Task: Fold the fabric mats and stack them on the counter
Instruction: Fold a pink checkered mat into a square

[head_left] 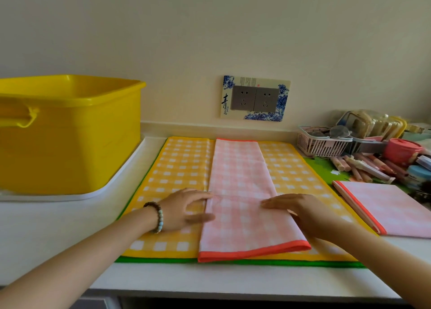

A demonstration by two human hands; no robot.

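Resting with fingers straight, your left hand [186, 209] and right hand [300, 212] gripped nothing | pink mat [242, 187] lay between them — edges under fingertips

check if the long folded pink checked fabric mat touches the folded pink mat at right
Apart. The head view shows the yellow checked fabric mat between the long pink mat and the right-hand pink mat.
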